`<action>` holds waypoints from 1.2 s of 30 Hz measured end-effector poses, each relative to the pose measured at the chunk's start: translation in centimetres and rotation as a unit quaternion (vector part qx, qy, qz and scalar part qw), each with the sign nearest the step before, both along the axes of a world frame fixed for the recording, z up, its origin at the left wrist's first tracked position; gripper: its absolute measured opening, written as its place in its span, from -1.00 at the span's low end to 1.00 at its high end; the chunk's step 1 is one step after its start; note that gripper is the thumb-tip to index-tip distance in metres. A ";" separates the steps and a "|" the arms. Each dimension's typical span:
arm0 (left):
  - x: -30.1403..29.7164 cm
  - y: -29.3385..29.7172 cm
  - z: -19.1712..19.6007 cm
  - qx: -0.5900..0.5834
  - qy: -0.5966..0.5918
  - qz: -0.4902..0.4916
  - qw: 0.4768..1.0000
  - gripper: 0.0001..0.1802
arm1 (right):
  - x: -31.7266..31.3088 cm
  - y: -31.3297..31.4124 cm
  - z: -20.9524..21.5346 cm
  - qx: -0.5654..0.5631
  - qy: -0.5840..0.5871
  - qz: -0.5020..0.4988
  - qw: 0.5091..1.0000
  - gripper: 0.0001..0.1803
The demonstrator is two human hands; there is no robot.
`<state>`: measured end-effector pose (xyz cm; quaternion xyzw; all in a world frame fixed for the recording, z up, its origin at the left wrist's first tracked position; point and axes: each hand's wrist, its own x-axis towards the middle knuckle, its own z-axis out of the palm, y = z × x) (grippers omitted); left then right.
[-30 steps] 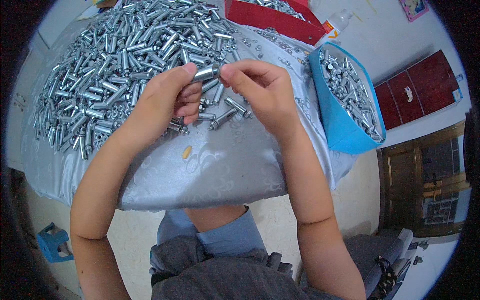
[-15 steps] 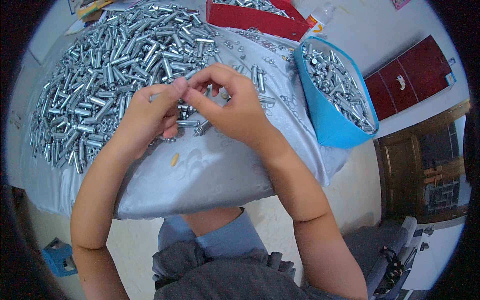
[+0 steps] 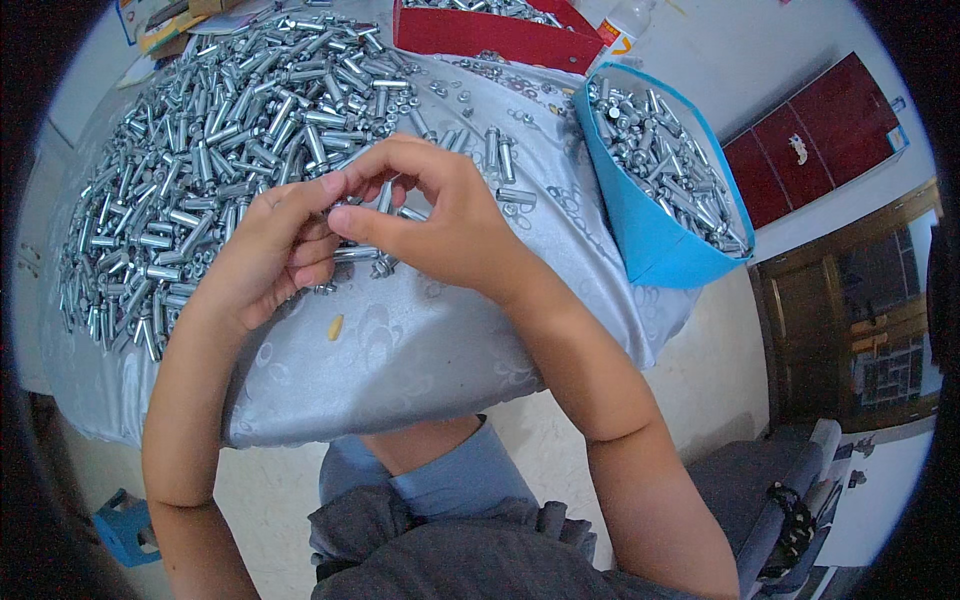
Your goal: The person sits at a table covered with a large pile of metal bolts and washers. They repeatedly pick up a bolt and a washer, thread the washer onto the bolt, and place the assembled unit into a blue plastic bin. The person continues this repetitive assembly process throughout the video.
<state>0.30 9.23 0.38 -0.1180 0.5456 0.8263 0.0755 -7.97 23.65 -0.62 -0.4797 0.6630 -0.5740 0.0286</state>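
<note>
Your left hand [image 3: 265, 255] and right hand [image 3: 430, 225] meet over the grey-blue cloth [image 3: 420, 350], fingertips pinched together on a small metal bolt [image 3: 365, 253] that sticks out sideways under your right thumb. Left fingers curl round its near end, right thumb and forefinger close on it from above; what else sits inside the pinch is hidden. The bolt hangs just above the cloth, at the near edge of the big pile of silver sleeves [image 3: 230, 130].

Against half a second ago, both hands sit a bit lower and closer to you, right hand now covers more of the left fingertips; a second ago the hands were further apart with a fat sleeve visible between them, that one is no longer seen.

Edges: blue bin [image 3: 650, 240] full of assembled parts stands right of your right wrist, near but apart. Red tray [image 3: 480, 35] lies at the far side. A small yellow bit [image 3: 335, 327] lies on bare cloth just below your left hand. Bare cloth runs between the hands and the near table edge, where it drops off toward your lap
</note>
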 end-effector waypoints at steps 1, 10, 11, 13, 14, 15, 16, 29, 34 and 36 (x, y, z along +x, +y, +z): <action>0.0 -0.1 -0.1 0.016 -0.011 0.008 1.000 -0.75 | -0.1 0.0 -0.2 -0.004 -0.008 0.011 1.000 -0.75; -0.1 -0.6 -0.5 0.036 -0.015 0.062 0.997 -0.77 | 0.0 0.0 -0.1 0.023 -0.067 0.082 0.994 -0.75; 0.0 -0.5 -0.5 0.020 -0.006 0.065 0.998 -0.76 | 0.0 0.1 -0.1 0.024 -0.064 0.080 0.994 -0.75; 0.0 -0.1 -0.6 -0.004 0.009 0.074 0.997 -0.76 | 0.1 0.0 -0.2 0.000 -0.053 0.076 0.996 -0.76; 0.1 0.0 -0.6 -0.012 0.015 0.080 0.997 -0.75 | 0.1 -0.1 -0.2 -0.014 -0.047 0.075 0.996 -0.76; 0.1 0.0 -0.5 -0.021 0.021 0.087 0.996 -0.75 | 0.0 -0.1 -0.3 -0.018 -0.051 0.078 0.996 -0.75; 0.0 -0.2 -0.8 -0.040 0.032 0.071 0.996 -0.75 | 0.0 0.1 -0.2 -0.012 -0.033 0.067 0.997 -0.77; -0.2 -0.9 -1.6 -0.154 0.059 0.061 0.984 -0.78 | -7.3 5.7 -1.5 0.182 0.139 -0.447 0.864 -0.77; -0.1 -0.7 -1.6 -0.147 0.052 0.055 0.986 -0.79 | -8.2 6.4 -2.3 0.308 0.049 -0.418 0.853 -0.77; 0.0 -0.9 -1.3 -0.149 0.047 0.046 0.987 -0.78 | -8.3 6.5 -2.5 0.310 0.058 -0.424 0.849 -0.80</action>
